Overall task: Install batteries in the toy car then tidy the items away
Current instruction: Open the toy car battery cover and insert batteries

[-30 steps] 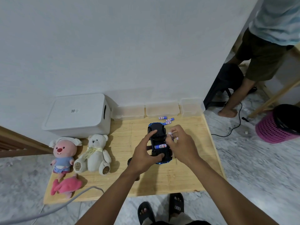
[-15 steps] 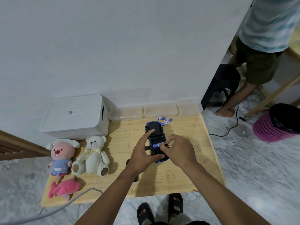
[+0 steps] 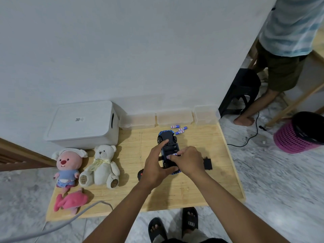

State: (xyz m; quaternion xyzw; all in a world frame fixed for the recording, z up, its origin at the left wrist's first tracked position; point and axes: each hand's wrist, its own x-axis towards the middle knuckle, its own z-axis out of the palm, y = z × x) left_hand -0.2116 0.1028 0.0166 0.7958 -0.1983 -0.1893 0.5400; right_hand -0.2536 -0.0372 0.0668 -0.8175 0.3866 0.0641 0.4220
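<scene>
Head view, car: the blue and black plastic toy car [image 3: 167, 141] lies belly-up on the pale bamboo desk [image 3: 210, 186], its battery bay facing me.
Left grip: my left hand [image 3: 156, 166] wraps narrow round the car's near end, forefinger stretched along the underside to steady it.
Right grip: my right hand [image 3: 188, 162] pinches a small blue and white cylindrical battery [image 3: 173, 154] at the near end of the bay; my fingers hide most of it.
What changed: a second ago my right hand held the battery lifted above the car; now it is down against the bay and pressing, so I judge one cell is being seated, though I cannot tell whether it has clicked home.
Spare cells: three more blue and white batteries [image 3: 180, 129] lie loose at the far edge, just beyond the car's nose.
Cover: a flat black battery cover [image 3: 207, 163] rests on the desk just right of my right hand, not yet refitted.
Tidying: the clear plastic bins [image 3: 173, 117] and the white lidded storage box [image 3: 82, 125] stand along the wall; nothing is put away yet.
</scene>
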